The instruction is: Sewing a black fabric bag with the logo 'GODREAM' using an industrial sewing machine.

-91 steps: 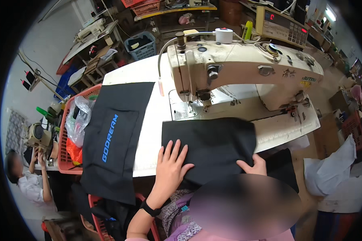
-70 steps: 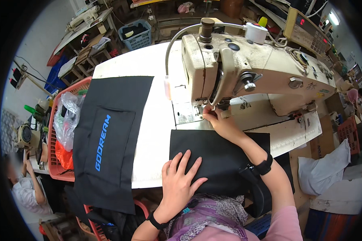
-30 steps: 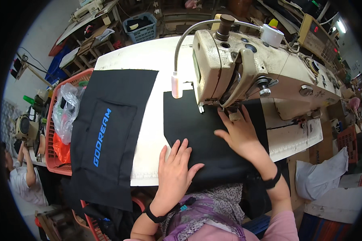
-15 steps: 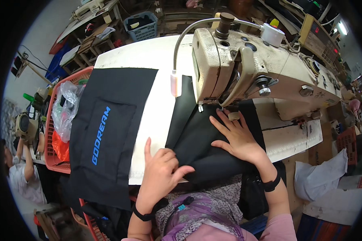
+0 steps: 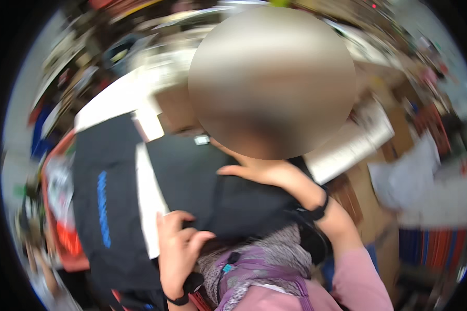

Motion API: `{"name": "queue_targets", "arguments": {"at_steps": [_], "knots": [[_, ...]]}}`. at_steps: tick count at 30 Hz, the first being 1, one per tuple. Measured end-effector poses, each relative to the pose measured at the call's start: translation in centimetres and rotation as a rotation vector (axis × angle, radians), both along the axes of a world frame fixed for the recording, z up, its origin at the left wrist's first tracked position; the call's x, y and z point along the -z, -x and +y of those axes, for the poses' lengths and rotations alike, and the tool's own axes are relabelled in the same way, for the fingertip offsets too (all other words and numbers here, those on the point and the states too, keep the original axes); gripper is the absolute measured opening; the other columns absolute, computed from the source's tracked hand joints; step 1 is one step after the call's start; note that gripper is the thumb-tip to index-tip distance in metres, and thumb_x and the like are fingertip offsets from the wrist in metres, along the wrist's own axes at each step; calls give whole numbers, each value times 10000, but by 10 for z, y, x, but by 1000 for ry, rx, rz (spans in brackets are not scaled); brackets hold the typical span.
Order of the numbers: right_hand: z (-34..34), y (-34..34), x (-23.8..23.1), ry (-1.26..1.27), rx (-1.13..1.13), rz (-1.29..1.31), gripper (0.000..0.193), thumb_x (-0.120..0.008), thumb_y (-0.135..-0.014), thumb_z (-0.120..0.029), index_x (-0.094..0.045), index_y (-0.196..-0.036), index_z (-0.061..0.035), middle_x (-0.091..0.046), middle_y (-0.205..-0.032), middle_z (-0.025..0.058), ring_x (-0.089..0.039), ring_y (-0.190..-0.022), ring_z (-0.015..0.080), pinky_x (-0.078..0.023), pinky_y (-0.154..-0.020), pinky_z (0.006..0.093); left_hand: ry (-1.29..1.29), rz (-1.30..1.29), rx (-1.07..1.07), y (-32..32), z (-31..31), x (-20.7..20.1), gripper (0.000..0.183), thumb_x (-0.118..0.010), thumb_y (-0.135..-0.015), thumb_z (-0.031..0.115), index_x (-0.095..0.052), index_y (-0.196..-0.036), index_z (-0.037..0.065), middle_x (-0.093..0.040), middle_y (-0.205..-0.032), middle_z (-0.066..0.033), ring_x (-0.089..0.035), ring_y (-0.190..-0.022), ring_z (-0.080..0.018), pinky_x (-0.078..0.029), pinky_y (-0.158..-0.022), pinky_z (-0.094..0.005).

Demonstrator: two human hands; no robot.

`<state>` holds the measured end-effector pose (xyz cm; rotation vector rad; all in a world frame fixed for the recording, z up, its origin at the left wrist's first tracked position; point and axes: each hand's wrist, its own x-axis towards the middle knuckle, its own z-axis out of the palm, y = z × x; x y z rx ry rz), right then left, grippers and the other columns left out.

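A black cloth piece (image 5: 187,181) lies on the white sewing machine table under my hands. My right hand (image 5: 270,171) rests flat on it with the thumb spread; a blurred oval patch hides its fingertips and most of the sewing machine (image 5: 174,109). A small pale metal part (image 5: 201,140), perhaps the presser foot, sits at the cloth's far edge. My left hand (image 5: 175,254) is at the cloth's near left corner, thumb and bent fingers apart; whether it touches the cloth is unclear. Farther left lies a black panel (image 5: 106,150) with blue lettering.
At the left edge of the table stands a red plastic basket (image 5: 70,262) holding a clear plastic bag (image 5: 59,181) and something orange. A white sack (image 5: 404,166) lies to the right. Another person (image 5: 41,269) is at the far left, blurred.
The whole view has swung and blurred, so table and panel sit farther left and lower. The cloth under my right hand looks flatter, with fewer folds. My left hand's index finger is now bent.
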<state>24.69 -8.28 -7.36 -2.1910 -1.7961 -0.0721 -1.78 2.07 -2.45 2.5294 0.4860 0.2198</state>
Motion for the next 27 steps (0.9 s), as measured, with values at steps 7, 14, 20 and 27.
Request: {"name": "queue_targets", "arguments": {"at_steps": [7, 14, 20, 27], "knots": [[-80, 64, 14, -660, 171, 179, 372, -707, -789, -87, -651, -1156, -64, -577, -1246, 149, -548, -1178, 285, -313, -1126, 545, -102, 59, -88, 8, 0, 34, 599, -650, -859, 87, -465, -1429, 90, -337, -1533, -149, -330, -1401, -340, -275, -1138, -417], [-254, 114, 103, -594, 1026, 295, 215, -666, -798, -27, -636, -998, -101, -553, -988, 87, -538, -962, 296, -413, -860, 428, -203, 56, 115, 0, 17, 21, 605, -577, -938, 414, -478, -1404, 40, -404, -1453, -274, -418, -1301, -464, -322, -1081, -515], [-348, 187, 235, 171, 1304, 759, 341, -648, -859, -194, -606, -1183, -98, -579, -1122, 147, -536, -1114, 317, -410, -915, 425, -377, 71, 105, -11, 21, 18, 470, -655, -919, 175, -536, -1358, 57, -485, -1418, -208, -489, -1267, -419, -333, -1107, -414], [-366, 288, 421, 65, 1058, 1387, 439, -642, -833, -246, -620, -1215, -30, -647, -1197, 214, -619, -1077, 387, -486, -904, 428, -3, -1, 141, -23, 10, 30, 317, -454, -1033, 221, -625, -929, -26, -561, -1338, -174, -522, -1235, -320, -384, -1036, -383]]}}
